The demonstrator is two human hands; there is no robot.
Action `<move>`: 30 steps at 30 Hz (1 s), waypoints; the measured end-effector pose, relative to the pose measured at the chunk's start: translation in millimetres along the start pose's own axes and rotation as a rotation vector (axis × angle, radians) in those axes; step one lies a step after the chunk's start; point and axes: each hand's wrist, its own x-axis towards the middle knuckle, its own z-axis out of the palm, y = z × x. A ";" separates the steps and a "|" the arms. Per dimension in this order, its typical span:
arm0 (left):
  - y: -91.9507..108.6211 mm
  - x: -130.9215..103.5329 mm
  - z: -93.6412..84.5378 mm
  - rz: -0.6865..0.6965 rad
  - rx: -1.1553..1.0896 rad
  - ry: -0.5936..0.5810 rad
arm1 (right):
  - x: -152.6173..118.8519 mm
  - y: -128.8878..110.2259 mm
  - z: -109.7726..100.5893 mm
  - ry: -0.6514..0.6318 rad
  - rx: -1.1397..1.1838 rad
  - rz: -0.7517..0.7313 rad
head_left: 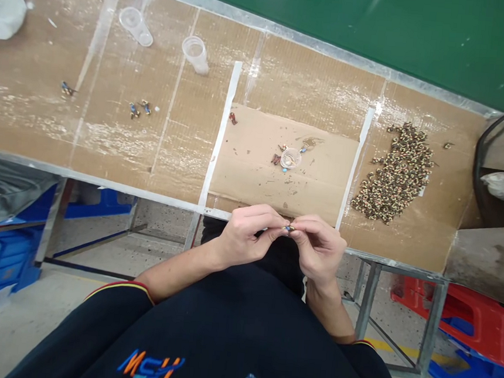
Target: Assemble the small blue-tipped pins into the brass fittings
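My left hand and my right hand meet at the table's front edge. Between their pinched fingertips is a small part, dark with some blue and gold; both hands grip it, and its details are too small to tell. Beyond them, a brown paper sheet bears a small clear cup with tiny pieces beside it. One reddish piece lies near the sheet's upper left corner. To the right, a large pile of small dark and gold parts covers part of the table.
Two clear plastic cups lie at the back left of the table. Several small blue parts rest farther left. Red stool and blue crate stand below the table.
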 end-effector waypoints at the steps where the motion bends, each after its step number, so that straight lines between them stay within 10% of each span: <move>1: -0.1 -0.5 0.5 0.000 0.001 0.001 | -0.5 0.2 0.0 0.006 -0.006 -0.004; 10: -18.1 -1.2 -11.4 -0.056 0.033 -0.043 | -2.6 20.6 4.9 0.014 -0.036 0.015; 18: -90.8 11.0 -156.0 -0.032 0.698 0.333 | -0.9 36.3 -0.4 0.124 -0.032 -0.014; 21: -94.2 19.6 -181.1 0.000 0.732 0.392 | -0.7 31.5 -0.3 0.086 -0.050 -0.069; 26: -42.9 8.9 -122.7 0.035 0.673 0.451 | 6.6 18.9 -3.4 0.052 -0.040 -0.126; 30: 3.1 3.3 -53.2 0.068 0.085 0.058 | 15.5 4.0 -0.7 -0.485 0.145 -0.259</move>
